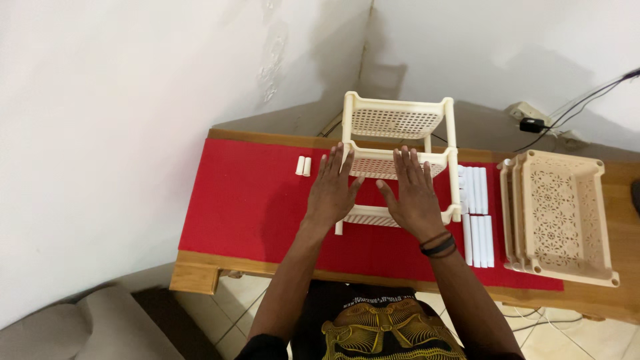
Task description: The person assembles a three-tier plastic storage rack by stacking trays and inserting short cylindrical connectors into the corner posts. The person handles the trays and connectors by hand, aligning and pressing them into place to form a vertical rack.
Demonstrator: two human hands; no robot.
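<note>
A cream plastic rack (pixel 399 121) with several perforated tiers on posts stands on a red cloth (pixel 247 200) covering a wooden table. My left hand (pixel 331 190) and my right hand (pixel 412 192) hover flat, fingers spread, above the rack's lower tiers, holding nothing. A dark band circles my right wrist. Whether the palms touch the rack cannot be told.
Two short white tubes (pixel 303 166) lie left of the rack. Several longer white tubes (pixel 477 213) lie to its right. Stacked cream baskets (pixel 560 213) rest at the table's right end. A power strip (pixel 533 120) with cables sits by the wall.
</note>
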